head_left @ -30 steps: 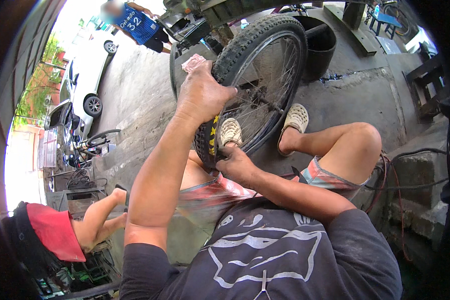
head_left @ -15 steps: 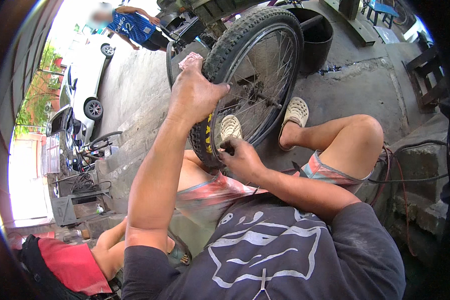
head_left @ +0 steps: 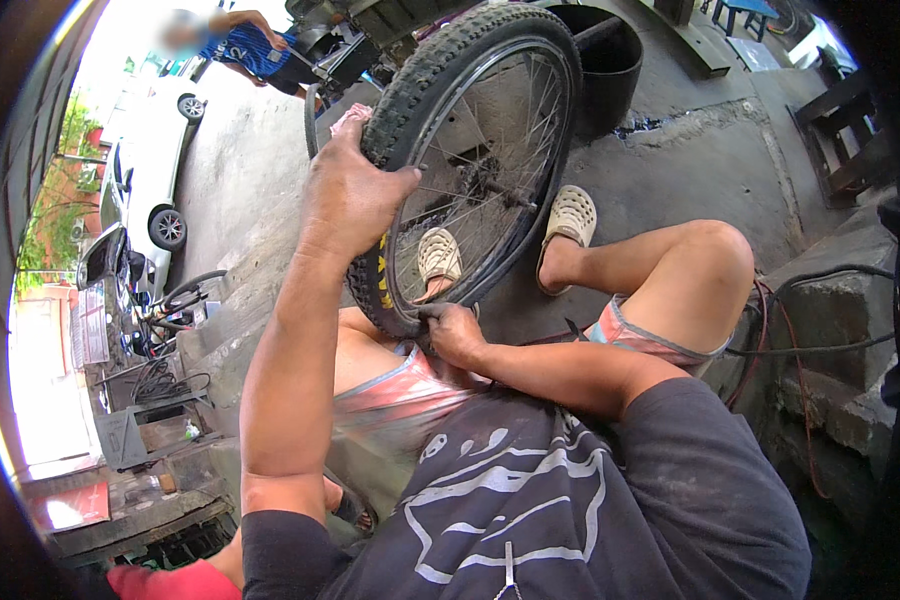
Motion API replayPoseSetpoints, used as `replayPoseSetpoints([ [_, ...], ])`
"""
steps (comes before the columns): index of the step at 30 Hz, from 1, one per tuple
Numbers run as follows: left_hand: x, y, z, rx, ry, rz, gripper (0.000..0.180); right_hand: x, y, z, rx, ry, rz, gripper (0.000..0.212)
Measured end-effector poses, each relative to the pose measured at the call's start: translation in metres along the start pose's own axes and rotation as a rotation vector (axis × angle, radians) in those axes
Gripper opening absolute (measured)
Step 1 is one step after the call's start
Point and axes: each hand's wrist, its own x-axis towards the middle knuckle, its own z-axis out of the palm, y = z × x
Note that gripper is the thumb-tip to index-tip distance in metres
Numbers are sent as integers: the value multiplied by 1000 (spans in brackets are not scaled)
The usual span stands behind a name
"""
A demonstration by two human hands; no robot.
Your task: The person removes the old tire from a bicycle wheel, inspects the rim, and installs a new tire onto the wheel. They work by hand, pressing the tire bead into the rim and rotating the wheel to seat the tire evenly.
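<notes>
A bicycle wheel with a knobby black tyre and a spoked rim stands tilted between my legs. My left hand is closed round the tyre's left side, its thumb over the sidewall towards the rim. A crumpled pink cloth pokes out past its fingers, at the tread. Low on the wheel, at the edge nearest me, my right hand is closed on the tyre and rim, with its thumb along the rim. The underside of that grip is hidden. Yellow markings show on the sidewall between my hands.
A dark round tub stands just behind the wheel. My feet in beige clogs flank its lower part. Cables run by the concrete blocks at right. A person in a blue jersey stands far left, near parked cars; another's red clothing shows lower left.
My right hand has turned and closed over the lower tyre edge, where its fingers pinched near the rim before. The left hand keeps its hold. The view has shifted, moving everything slightly left.
</notes>
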Motion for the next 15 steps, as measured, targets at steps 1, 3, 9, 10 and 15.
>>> replayPoseSetpoints([
  [1,1,-3,1,10,12,7,69,-4,4,-4,15,-41,-135,41],
  [3,2,-10,3,7,25,24,64,-13,-10,-15,23,-158,-54,44],
  [9,-6,5,-1,11,-1,16,58,-5,0,-11,-484,-130,-305,51],
  [10,-6,5,-4,-5,-23,-2,57,-3,-16,-26,-556,-250,-303,48],
  [15,-13,7,-2,-48,41,25,53,48,-134,-158,-387,57,-238,35],
])
